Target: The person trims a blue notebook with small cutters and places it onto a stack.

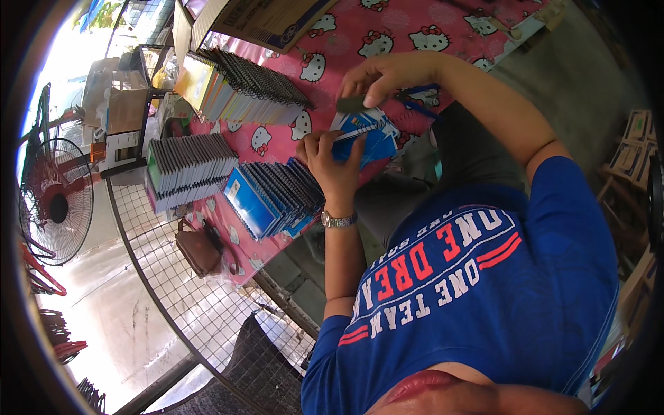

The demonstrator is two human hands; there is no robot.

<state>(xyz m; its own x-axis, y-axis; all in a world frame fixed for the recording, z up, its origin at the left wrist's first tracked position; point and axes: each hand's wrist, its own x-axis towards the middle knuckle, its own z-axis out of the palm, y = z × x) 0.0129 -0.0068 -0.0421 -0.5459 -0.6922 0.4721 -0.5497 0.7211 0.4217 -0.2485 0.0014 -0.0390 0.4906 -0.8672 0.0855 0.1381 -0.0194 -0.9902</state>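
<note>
My left hand (328, 164), with a metal watch at the wrist, is closed around the edge of a blue spiral notebook (377, 149). A pale strip with the coil runs along the notebook's upper side, and other blue covers seem to lie under it. Just above, my right hand (387, 77) grips a small dark block (351, 104) between thumb and fingers. The block hovers over or touches the notebook's far edge; which one, I cannot tell. Beside my left hand stands a row of blue spiral notebooks (259, 200).
A pink tablecloth with cat faces (408, 38) covers the table. Farther left stand a grey-coiled notebook stack (187, 166) and a taller black-coiled one (242, 97). A cardboard box (273, 24) is at the back. A brown bag (200, 249), wire mesh (166, 242) and fan (59, 204) flank the left.
</note>
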